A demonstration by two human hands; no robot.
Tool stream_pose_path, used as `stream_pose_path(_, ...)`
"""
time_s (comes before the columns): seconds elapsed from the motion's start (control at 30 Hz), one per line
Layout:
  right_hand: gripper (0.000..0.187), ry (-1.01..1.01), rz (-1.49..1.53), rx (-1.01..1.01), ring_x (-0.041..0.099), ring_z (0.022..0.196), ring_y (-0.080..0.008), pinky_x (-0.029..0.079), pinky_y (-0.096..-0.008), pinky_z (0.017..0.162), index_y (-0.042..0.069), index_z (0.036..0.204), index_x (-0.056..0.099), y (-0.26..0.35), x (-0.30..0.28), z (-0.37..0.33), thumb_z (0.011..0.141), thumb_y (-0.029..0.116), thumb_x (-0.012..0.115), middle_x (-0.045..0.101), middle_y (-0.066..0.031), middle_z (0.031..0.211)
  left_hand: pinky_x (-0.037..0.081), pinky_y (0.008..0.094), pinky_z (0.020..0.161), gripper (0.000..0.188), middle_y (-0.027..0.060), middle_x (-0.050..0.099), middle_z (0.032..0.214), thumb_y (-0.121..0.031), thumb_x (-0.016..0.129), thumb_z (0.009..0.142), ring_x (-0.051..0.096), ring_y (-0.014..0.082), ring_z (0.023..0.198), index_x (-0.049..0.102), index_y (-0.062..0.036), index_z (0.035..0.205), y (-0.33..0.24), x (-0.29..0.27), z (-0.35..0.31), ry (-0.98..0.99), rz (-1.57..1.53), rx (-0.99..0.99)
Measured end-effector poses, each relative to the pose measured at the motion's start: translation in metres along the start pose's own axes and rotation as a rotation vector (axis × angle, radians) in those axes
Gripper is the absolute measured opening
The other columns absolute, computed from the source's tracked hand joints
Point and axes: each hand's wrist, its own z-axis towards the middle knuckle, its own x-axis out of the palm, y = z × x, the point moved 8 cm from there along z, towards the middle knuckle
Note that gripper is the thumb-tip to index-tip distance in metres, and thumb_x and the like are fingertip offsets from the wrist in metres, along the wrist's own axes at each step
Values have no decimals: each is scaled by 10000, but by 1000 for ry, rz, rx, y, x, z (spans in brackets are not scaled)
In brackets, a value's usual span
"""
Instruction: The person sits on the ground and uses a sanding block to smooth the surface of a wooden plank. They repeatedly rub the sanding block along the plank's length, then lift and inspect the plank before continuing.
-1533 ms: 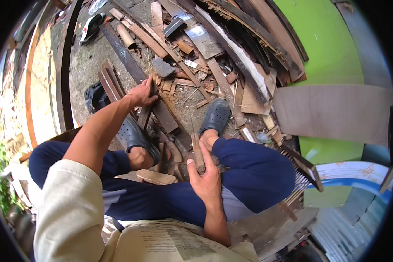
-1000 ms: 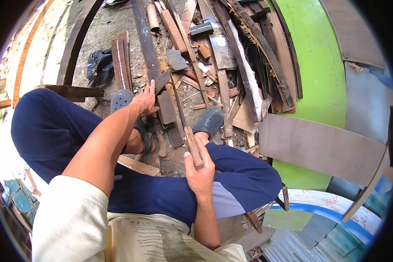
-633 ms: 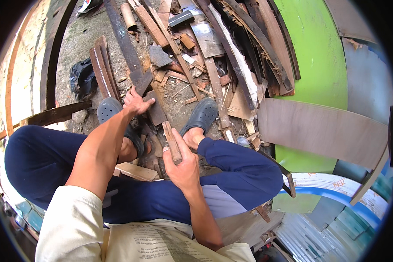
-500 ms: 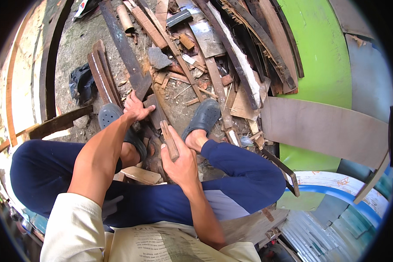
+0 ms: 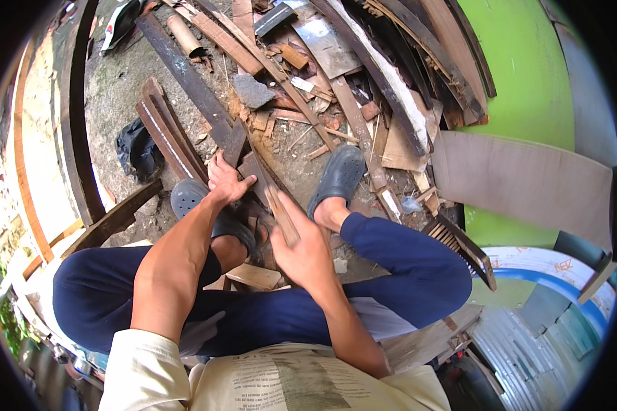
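My left hand (image 5: 227, 179) grips the near end of a dark wooden piece (image 5: 233, 142), with its thumb stretched toward the right. That piece lies against a long dark plank (image 5: 185, 77) on the ground. My right hand (image 5: 304, 252) is closed around a light-brown wooden handle (image 5: 283, 218), slightly blurred, that points up and left. A flat brown piece (image 5: 254, 175) lies just beyond the handle's tip, close to my left thumb. Whether it joins the handle I cannot tell. Both hands work low between my feet, which wear grey clogs (image 5: 340, 175).
Scrap planks (image 5: 380, 82) are heaped ahead and to the right, beside a green panel (image 5: 521, 75). A grey stone (image 5: 252, 90), a bamboo piece (image 5: 184, 35) and a black plastic bag (image 5: 138, 149) lie on the ground. A wooden-backed brush (image 5: 464, 252) is by my right knee.
The whole view has shifted, so everything sits farther right and mostly lower. My right hand has turned slightly with the handle. My left hand keeps its place on the wood.
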Motion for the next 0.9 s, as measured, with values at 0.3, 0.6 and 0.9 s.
stream_pose_path(0.3, 670, 16, 44, 28, 680, 889, -512, 553, -549, 829, 74, 1485, 511, 4, -9, -13, 831, 105, 656, 689, -335, 939, 111, 518, 1264, 1238, 257, 57, 1662, -567, 806, 778, 26, 420, 1557, 33, -71, 1609, 9, 4, 3, -4, -53, 14)
stream_pose_path(0.6, 633, 66, 70, 165, 683, 871, -509, 569, -548, 818, 59, 1462, 526, -9, 14, 17, 847, 132, 660, 687, -337, 881, 114, 510, 1262, 1152, 235, 93, 1651, -566, 742, 792, 46, 398, 1551, 98, -68, 1606, 24, 10, 17, -72, -140, 12)
stream_pose_path(0.9, 656, -8, 12, 133, 697, 798, -482, 575, -518, 732, 100, 1479, 524, -25, 33, 51, 831, 98, 625, 694, -294, 865, 90, 478, 1264, 1133, 237, 68, 1658, -594, 709, 816, 16, 388, 1556, 98, -63, 1609, 20, 4, 13, -42, -214, -26)
